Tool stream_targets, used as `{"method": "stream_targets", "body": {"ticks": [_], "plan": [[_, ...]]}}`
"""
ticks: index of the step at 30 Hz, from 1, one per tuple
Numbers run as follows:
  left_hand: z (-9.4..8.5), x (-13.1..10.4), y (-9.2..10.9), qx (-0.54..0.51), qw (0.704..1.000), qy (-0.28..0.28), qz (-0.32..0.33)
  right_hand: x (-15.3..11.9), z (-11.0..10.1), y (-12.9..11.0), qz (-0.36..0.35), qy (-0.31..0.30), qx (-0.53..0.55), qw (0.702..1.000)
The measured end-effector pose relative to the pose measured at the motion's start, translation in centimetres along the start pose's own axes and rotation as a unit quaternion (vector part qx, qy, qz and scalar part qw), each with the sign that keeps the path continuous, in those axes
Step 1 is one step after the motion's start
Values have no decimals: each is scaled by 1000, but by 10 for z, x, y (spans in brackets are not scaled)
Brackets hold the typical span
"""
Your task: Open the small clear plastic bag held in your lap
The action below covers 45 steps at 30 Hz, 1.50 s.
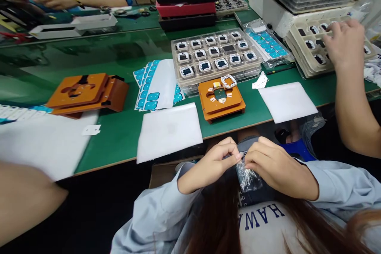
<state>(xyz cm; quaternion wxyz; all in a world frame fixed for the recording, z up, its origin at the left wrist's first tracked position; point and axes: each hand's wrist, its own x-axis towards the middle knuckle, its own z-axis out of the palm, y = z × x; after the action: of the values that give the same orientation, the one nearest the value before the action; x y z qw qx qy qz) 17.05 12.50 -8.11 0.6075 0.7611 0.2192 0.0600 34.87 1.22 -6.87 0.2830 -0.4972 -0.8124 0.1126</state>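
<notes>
My left hand (212, 163) and my right hand (272, 166) are close together above my lap, both with fingers closed on a small clear plastic bag (249, 178). The bag hangs crinkled below the fingertips; what is inside it is too unclear to name. Beyond my hands, near the table edge, stands an orange fixture (208, 105) with a dark green part (220, 94) in its middle. A white frame (228, 81) rests on the fixture's back edge. White foam sheets (169, 133) lie to either side of it.
Behind the fixture is a clear tray (195, 81) of white-framed parts, with blue sticker sheets (153, 96) at its left. Another orange fixture (80, 91) stands at left. A neighbour's hand (345, 39) reaches over stacked trays (309, 67) at right. Other people's arms show at left.
</notes>
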Motion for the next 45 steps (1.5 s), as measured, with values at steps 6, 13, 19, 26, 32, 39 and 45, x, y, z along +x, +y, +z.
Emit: {"method": "stream_targets", "body": {"ticks": [6,13,19,26,32,39,45], "plan": [[-3,1,4,4,1000,-18,0,2,-6,-9,72,-59,6,996],[8,-4,4,85,995,41,34,2,-10,-1,-15,-79,-16,997],[12,-4,1,125,988,85,35,-3,0,-5,23,-17,-34,999],[-1,-11,0,76,995,-16,65,14,-27,11,-74,-107,29,991],[21,-5,-11,2,994,-5,112,18,-42,22,-35,-220,54,973],[40,18,-31,-100,992,61,41,2,-11,17,180,-197,17,963],[38,6,-5,-83,991,96,49,-4,-13,10,142,-55,108,982]]}}
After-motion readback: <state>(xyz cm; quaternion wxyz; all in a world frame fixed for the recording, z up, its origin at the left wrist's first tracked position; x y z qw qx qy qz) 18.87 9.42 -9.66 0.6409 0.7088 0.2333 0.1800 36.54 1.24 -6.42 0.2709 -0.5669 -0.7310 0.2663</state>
